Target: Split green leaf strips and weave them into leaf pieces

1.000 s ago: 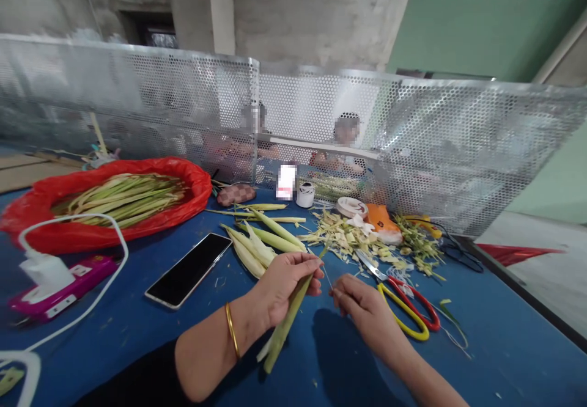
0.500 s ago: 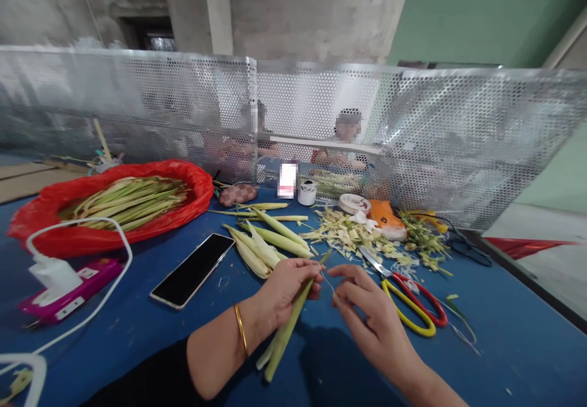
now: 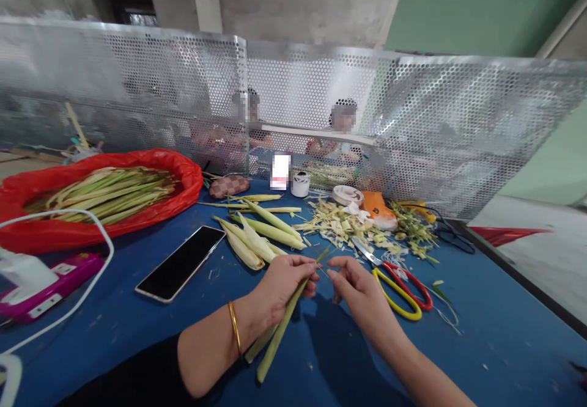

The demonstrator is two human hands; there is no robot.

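Observation:
My left hand [image 3: 288,282] is closed around long pale green leaf stalks [image 3: 278,344], which slant down toward me; their tips poke out above my thumb. Close by on the right, my right hand [image 3: 360,285] pinches a thin pale thread [image 3: 323,269] that runs across to the stalks at my left fingertips. Much of the thread is too fine to follow. Scissors [image 3: 398,288] with one red and one yellow handle lie beside my right hand. Beyond my left hand rests a small pile of green husk-like leaves [image 3: 270,233].
A black-screened phone [image 3: 181,264] lies on the blue table to the left, near a red bag [image 3: 186,187] of stalks and a purple power strip [image 3: 50,288]. Leaf scraps [image 3: 337,223] and an orange packet [image 3: 378,206] are behind the scissors. People sit beyond a perforated metal screen [image 3: 293,77].
My right fingers have drawn together on the thread, and the hand has turned slightly. The left hand keeps its hold on the stalks. The view has tilted down and shifted a little.

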